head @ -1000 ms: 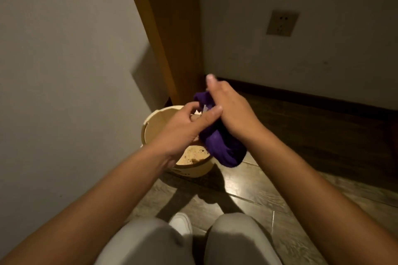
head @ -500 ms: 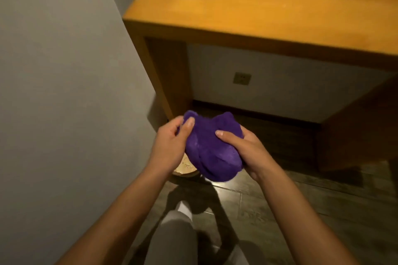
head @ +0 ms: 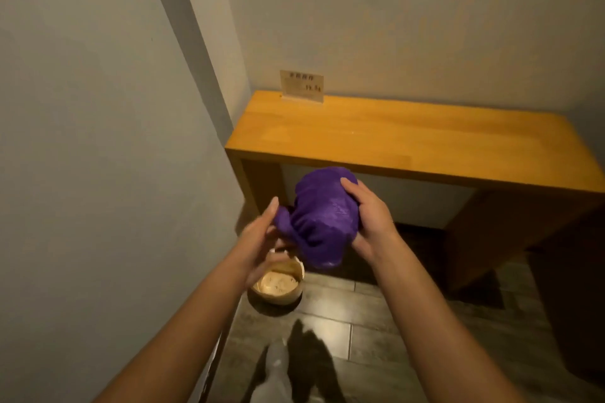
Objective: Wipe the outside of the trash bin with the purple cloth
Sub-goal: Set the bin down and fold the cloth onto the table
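Observation:
The purple cloth (head: 322, 217) is bunched up in the air between my two hands, in front of the wooden table's edge. My right hand (head: 371, 221) grips its right side, fingers curled over the top. My left hand (head: 262, 240) holds the cloth's left corner, fingers mostly extended. Far below, on the floor by the left wall, stands the small cream trash bin (head: 278, 285); its open top faces me and my left wrist covers part of its rim. Neither the cloth nor my hands touch the bin.
A wooden table (head: 393, 137) stands against the back wall with a small card sign (head: 302, 86) on its far left corner. A grey wall (head: 98, 141) runs close along the left. Dark wood floor (head: 376, 321) lies below; my white shoe (head: 276, 360) shows at the bottom.
The view has risen well above the bin, which now looks small and far down. Both hands lifted with the cloth, and the table top and sign came into view.

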`<state>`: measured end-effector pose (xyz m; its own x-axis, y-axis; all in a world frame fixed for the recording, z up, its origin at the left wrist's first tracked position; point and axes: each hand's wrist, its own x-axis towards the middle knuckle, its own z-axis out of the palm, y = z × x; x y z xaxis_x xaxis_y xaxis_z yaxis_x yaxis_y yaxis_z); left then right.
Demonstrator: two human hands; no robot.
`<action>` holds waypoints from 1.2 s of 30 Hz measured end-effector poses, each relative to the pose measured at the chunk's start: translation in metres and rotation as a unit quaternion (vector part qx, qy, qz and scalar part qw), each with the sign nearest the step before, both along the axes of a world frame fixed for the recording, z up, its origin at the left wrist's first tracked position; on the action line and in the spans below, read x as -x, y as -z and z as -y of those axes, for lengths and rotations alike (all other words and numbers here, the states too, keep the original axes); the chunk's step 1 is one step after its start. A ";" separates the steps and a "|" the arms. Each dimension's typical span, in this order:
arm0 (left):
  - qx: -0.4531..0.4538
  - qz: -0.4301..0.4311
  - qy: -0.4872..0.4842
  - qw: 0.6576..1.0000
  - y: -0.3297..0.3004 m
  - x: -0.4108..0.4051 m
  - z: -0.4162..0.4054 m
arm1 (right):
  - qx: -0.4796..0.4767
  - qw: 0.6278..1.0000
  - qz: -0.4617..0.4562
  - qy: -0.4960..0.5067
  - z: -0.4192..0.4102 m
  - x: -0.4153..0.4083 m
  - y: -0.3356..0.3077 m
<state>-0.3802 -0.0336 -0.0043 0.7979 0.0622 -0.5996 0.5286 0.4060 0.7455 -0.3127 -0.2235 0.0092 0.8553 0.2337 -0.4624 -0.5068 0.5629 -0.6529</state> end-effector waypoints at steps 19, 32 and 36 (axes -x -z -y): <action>-0.216 0.348 0.289 0.865 -0.078 -0.125 -0.009 | 0.235 0.953 0.111 -0.154 0.012 -0.059 -0.026; -0.052 0.113 0.069 0.990 -0.026 -0.264 -0.060 | 0.140 0.989 0.009 0.043 -0.067 -0.188 0.004; 0.072 0.107 -0.056 0.990 0.003 -0.291 -0.062 | 0.271 0.957 -0.057 0.083 -0.073 -0.236 0.024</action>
